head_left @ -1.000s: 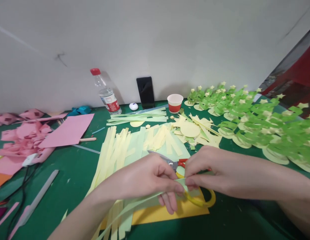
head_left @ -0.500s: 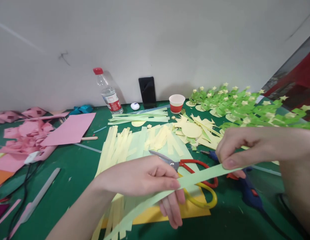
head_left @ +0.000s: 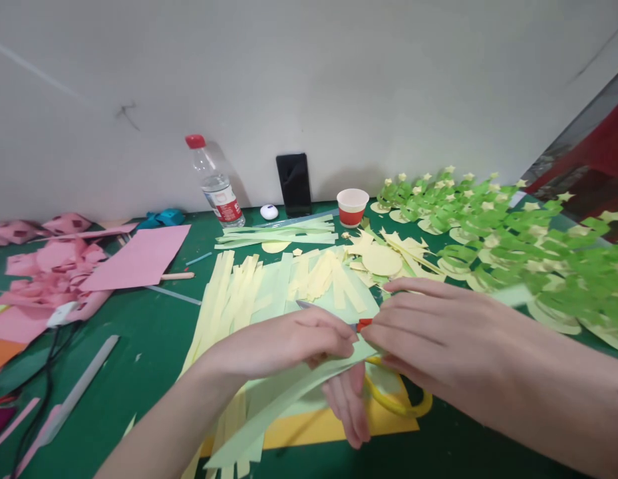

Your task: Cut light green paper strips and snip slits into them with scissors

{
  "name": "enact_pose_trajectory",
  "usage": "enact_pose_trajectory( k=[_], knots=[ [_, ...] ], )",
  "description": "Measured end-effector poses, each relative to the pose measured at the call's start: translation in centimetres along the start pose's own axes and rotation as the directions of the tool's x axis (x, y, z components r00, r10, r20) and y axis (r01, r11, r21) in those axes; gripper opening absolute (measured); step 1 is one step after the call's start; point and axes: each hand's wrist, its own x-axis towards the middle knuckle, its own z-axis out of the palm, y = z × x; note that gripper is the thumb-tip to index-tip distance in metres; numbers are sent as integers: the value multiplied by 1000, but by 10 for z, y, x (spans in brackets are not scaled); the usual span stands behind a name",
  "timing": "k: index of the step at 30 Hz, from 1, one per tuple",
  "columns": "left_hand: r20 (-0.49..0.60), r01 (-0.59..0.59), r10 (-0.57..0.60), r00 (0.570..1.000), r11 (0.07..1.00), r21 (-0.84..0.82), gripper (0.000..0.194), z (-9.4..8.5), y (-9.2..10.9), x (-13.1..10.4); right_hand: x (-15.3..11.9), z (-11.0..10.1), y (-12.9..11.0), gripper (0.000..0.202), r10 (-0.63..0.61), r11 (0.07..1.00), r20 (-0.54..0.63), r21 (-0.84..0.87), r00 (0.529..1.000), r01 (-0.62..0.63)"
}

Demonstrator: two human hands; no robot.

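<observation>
A long pale green paper strip (head_left: 283, 402) runs slantwise across the front, its lower end hanging free at the left. My left hand (head_left: 309, 342) pinches it between thumb and index finger, with the other fingers stretched out below. Close beside that grip, the fingers of my right hand (head_left: 433, 326) are pressed together at the strip, their thumb hidden. The strip's far end (head_left: 513, 295) sticks out beyond the right hand. Under both hands lies a pair of scissors with a yellow handle (head_left: 398, 402); its red handle is mostly covered.
Yellow paper strips (head_left: 223, 293) lie over light green sheets. Behind stand a water bottle (head_left: 221, 193), a phone (head_left: 294, 185) and a paper cup (head_left: 352, 207). Green paper plants with stars (head_left: 488, 206) fill the right; pink paper (head_left: 139, 258) and a cable (head_left: 50, 372) are at the left.
My right hand has moved left along the strip up to my left hand and turned its back to view. The right hand now covers the glue gun and red scissor handle.
</observation>
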Motion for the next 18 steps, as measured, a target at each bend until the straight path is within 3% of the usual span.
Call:
enact_pose_trajectory(
  k=[2, 5, 11, 14, 18],
  knots=[
    [10, 0, -1, 1000, 999, 34, 21, 1, 2, -1, 3, 1, -4, 32, -68, 992, -26, -105, 997, 65],
    [3, -7, 6, 1000, 991, 134, 26, 1, 2, -2, 3, 0, -2, 34, -60, 984, -40, -169, 997, 53],
    [-195, 84, -11, 981, 925, 370, 36, -1, -1, -8, -4, 9, 12, 26, 7, 995, 70, -98, 998, 0],
    [-249, 89, 31, 968, 887, 453, 37, 4, -5, -7, -4, 15, 14, 21, 30, 997, 146, -77, 989, -19],
    [-259, 70, 78, 963, 853, 517, 31, 15, -13, 0, 0, 17, 13, 21, 51, 995, 156, -88, 986, -37]
  ],
)
